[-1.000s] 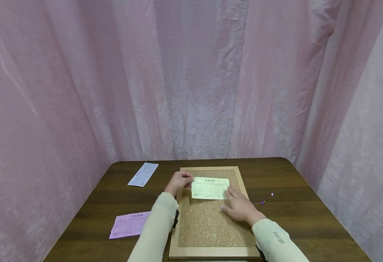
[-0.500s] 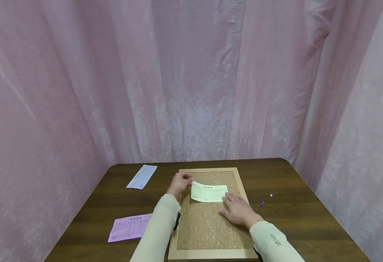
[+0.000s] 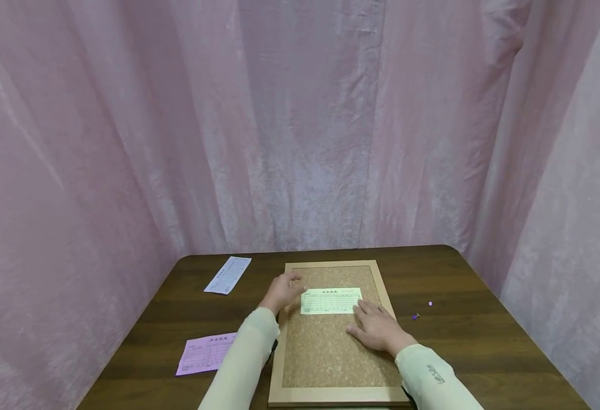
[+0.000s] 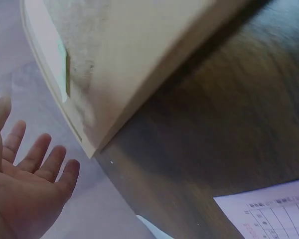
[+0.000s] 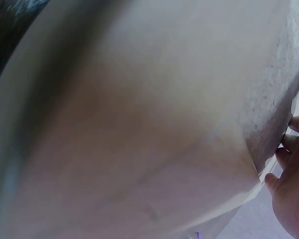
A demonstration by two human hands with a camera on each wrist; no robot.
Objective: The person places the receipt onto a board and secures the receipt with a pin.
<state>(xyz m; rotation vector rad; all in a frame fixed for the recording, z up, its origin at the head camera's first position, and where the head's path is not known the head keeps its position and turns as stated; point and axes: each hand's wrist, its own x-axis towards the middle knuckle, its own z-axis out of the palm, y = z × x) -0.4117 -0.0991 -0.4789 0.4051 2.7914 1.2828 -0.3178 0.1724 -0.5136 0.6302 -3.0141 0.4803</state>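
A pale green printed slip (image 3: 330, 301) lies flat on the upper part of a wood-framed cork board (image 3: 338, 359). My left hand (image 3: 282, 291) hovers by the slip's left edge, its fingers loosely bent and holding nothing. In the left wrist view the left hand (image 4: 35, 184) shows spread fingers, apart from the board. My right hand (image 3: 376, 326) rests on the cork with straight fingers, the fingertips touching the slip's right edge. In the right wrist view, part of the right hand (image 5: 291, 179) shows at the right side.
On the dark wooden table (image 3: 464, 353), a purple slip (image 3: 205, 354) lies left of the board, partly behind my left sleeve. A bluish-white slip (image 3: 228, 275) lies at the back left. Small purple push pins (image 3: 415, 316) lie to the right. Pink curtains (image 3: 300, 125) hang behind.
My left fingers have let go of the slip's left edge. The slip, which was raised and curved on that side, now lies flat. My right hand stays at its right edge.
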